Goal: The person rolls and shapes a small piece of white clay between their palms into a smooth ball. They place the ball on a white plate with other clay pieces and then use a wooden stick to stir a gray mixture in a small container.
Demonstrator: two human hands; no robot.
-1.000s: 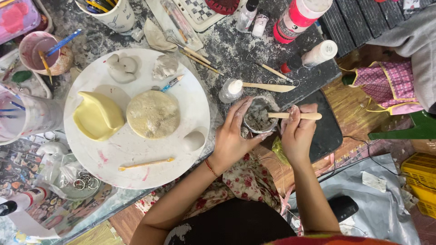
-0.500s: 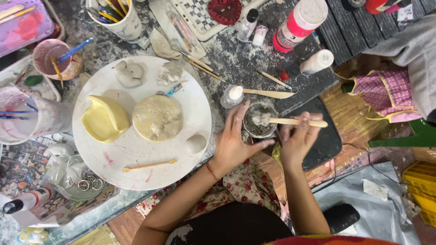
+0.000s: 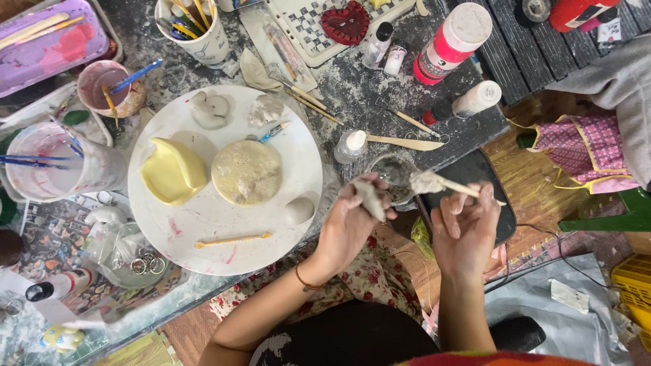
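Left hand (image 3: pixel 352 220) is curled round a small grey lump of clay (image 3: pixel 371 198), fingers pinching it, lump matte & rough-looking; right hand (image 3: pixel 468 227) grips a thin wooden stick (image 3: pixel 468 190) w/ fingers closed on the shaft, a wet grey blob of clay clinging to its left tip; the blob sits just beside the lump, whether they touch I can't tell; both are held above a small clear glass bowl (image 3: pixel 393 175) smeared grey inside, at the table edge; a dark flat tablet-like slab (image 3: pixel 475 176) lies under the right hand.

Left of the hands sits a round white turntable board (image 3: pixel 203 224), chalky, dusted w/ clay; on it a round flat beige clay disc (image 3: pixel 246 172), gritty on top; beside that a smooth pale-yellow curved piece (image 3: pixel 173 171); a small grey spiral-ish clay form (image 3: pixel 210 108) near the far rim; a slim wooden modelling tool (image 3: pixel 232 240) near the front rim.

Further out: a flat wooden spatula (image 3: pixel 400 141) on the speckled grey tabletop; a small clear squeeze bottle w/ white cap (image 3: pixel 351 146); a pink paint bottle (image 3: pixel 447 44); a white cup of brushes (image 3: pixel 196 27); a red heart-shaped piece (image 3: pixel 348 22) on a chequered tray; a cloudy water jar (image 3: pixel 61 163) far left.
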